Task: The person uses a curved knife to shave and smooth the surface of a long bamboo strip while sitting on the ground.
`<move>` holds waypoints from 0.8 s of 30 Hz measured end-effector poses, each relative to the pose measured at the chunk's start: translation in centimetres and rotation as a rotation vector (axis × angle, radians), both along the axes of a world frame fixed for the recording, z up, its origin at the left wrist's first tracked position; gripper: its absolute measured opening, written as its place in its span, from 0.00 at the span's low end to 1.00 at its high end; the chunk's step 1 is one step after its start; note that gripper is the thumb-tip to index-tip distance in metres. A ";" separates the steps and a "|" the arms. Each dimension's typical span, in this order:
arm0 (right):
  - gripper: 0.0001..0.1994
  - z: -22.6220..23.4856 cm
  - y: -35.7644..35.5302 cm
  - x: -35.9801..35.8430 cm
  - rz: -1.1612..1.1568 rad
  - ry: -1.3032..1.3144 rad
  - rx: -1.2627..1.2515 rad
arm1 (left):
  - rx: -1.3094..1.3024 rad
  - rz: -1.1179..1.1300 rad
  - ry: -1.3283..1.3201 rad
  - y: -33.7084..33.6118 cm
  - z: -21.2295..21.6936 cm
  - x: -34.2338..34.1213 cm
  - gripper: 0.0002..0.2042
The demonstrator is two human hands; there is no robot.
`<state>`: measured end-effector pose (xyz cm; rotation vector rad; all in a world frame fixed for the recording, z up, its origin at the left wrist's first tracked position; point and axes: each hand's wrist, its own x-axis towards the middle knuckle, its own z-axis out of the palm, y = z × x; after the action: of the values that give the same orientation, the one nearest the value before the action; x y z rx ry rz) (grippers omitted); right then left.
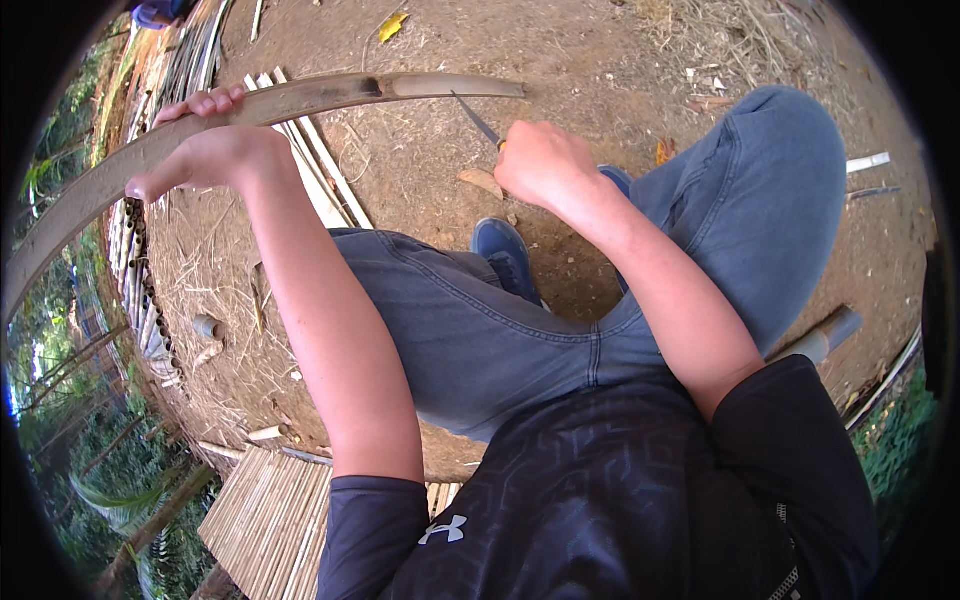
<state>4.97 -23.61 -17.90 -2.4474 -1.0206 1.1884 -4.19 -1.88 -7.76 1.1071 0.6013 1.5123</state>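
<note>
Dark shirt fabric (pixel 610 500) fills the bottom of the view, with blue jeans (pixel 480 330) and a blue shoe (pixel 505 255) beyond it over bare dirt ground (pixel 600 50). Across the upper left runs a long curved bamboo strip (pixel 300 100), held well above the ground, its far end reaching past the middle of the view. Pale split slats (pixel 320 170) lie on the ground beneath it. Of the two hands, the left hand (pixel 205 155) is clenched around the strip, while the right hand (pixel 545 160) grips a knife (pixel 478 122), whose blade tip touches the strip's lower edge.
</note>
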 end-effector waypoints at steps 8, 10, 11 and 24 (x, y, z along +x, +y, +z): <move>0.16 0.6 -0.2 0.4 0.084 0.017 -0.061 | 0.012 0.007 0.009 -0.1 0.1 0.1 0.43; 0.16 0.9 -0.3 0.3 0.052 0.035 -0.074 | 0.009 0.009 0.010 -0.1 0.1 0.1 0.43; 0.17 1.1 -0.3 0.3 0.036 0.045 -0.080 | 0.007 0.008 0.011 -0.2 0.1 0.1 0.43; 0.14 1.9 -0.1 0.7 0.047 0.063 -0.080 | 0.019 0.006 0.030 0.1 -0.1 0.1 0.44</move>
<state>5.69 -23.72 -16.01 -2.4416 -1.0365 1.3374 -4.08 -1.81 -7.86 1.1451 0.6119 1.5118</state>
